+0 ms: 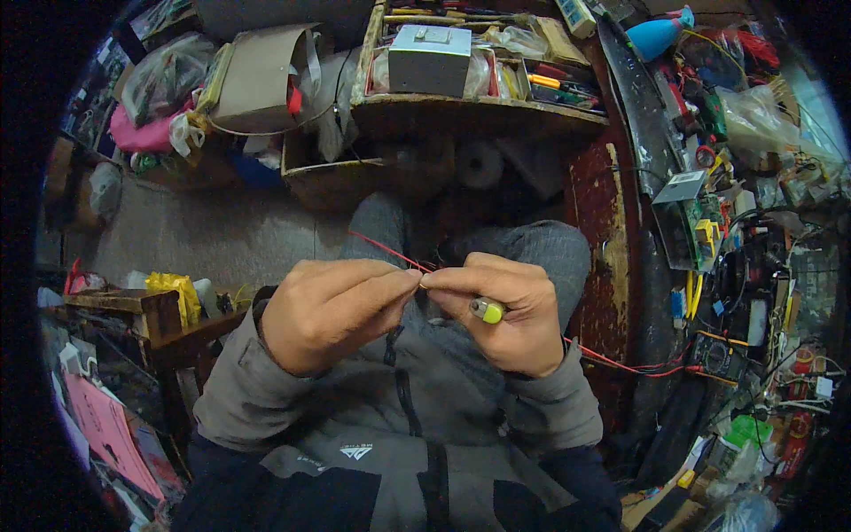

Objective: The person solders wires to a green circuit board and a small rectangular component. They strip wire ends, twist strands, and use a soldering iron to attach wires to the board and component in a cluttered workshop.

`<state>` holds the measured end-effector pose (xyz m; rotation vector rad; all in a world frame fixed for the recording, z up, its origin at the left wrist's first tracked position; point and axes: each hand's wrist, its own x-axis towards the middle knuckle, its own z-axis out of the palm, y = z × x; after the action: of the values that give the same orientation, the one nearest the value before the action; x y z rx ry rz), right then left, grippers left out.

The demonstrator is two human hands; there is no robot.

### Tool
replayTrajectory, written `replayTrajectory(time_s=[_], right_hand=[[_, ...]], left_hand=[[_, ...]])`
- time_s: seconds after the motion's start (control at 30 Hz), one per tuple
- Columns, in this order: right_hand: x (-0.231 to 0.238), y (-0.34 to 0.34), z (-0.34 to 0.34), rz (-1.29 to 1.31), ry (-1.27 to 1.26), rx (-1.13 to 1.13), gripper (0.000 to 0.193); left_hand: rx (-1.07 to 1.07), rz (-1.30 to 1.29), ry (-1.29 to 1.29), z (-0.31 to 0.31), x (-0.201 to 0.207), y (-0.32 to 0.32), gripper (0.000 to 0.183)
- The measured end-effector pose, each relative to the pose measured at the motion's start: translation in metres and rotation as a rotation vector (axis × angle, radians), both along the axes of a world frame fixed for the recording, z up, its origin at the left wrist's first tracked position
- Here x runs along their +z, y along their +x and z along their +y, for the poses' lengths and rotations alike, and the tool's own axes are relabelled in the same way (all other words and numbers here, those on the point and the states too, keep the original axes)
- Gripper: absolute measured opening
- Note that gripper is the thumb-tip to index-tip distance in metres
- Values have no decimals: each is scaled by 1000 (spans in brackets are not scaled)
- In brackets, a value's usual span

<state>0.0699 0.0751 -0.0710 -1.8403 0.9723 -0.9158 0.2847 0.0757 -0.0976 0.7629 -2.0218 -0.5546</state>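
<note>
Beyond the knees [545,244], gray box [430,69] on cluttered tray [523,113] — hands [324,310] pinching red wire [383,247], yellow-green object [491,312] in right

Grey jacket [470,372], dark panels towards the wearer. Below the left hand [332,310]: white triangular emblem [355,453]. Right of it: dark vertical strip [437,479]. Grey sleeves [248,399], darker further back. Beyond the right hand [505,310]: grey trousers [545,246].
</note>
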Motion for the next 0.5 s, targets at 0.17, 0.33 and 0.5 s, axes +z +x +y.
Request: replayTrajectory(time_s=[0.17, 0.33, 0.5], right_hand=[[-1, 3, 3, 26, -76, -48, 23], [-5, 9, 7, -35, -110, -89, 20], [-8, 10, 8, -97, -106, -75, 19]], left_hand=[[39, 30, 3, 2, 1, -4, 30], [61, 174, 153, 5, 2, -8, 24], [35, 308, 355, 6, 2, -6, 17]])
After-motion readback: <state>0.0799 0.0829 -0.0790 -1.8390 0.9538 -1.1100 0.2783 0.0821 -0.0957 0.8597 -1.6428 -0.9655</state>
